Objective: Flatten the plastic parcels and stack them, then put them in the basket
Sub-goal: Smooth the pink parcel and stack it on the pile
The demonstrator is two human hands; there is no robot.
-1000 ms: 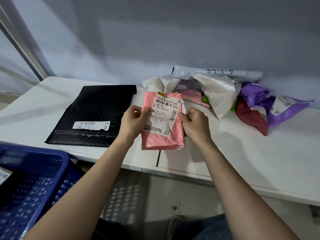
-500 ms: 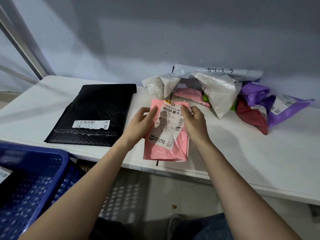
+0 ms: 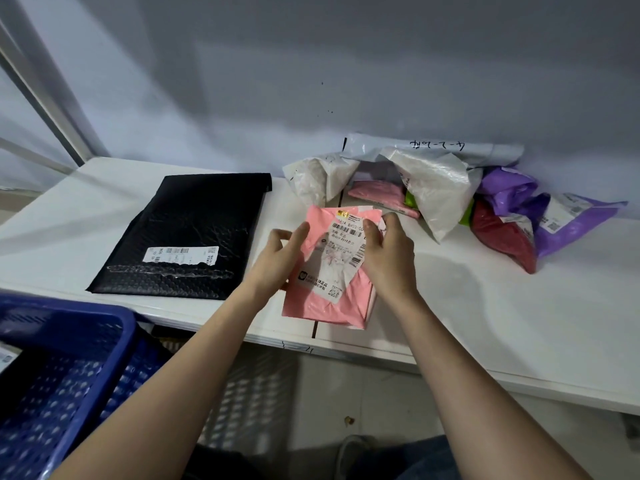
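White table (image 3: 485,317), pink parcel (image 3: 325,299) between both hands' grip, left hand (image 3: 277,261), right hand (image 3: 389,254)

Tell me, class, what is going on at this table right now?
A person is flattening a pink parcel on the white table, the left hand at its left edge and the right hand on its label. A flat black parcel lies to the left. A crumpled pile of white, purple and red parcels waits by the wall. The blue basket stands lower left.

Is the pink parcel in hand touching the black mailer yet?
Apart. The head view shows bare white table between the pink parcel and the black mailer.
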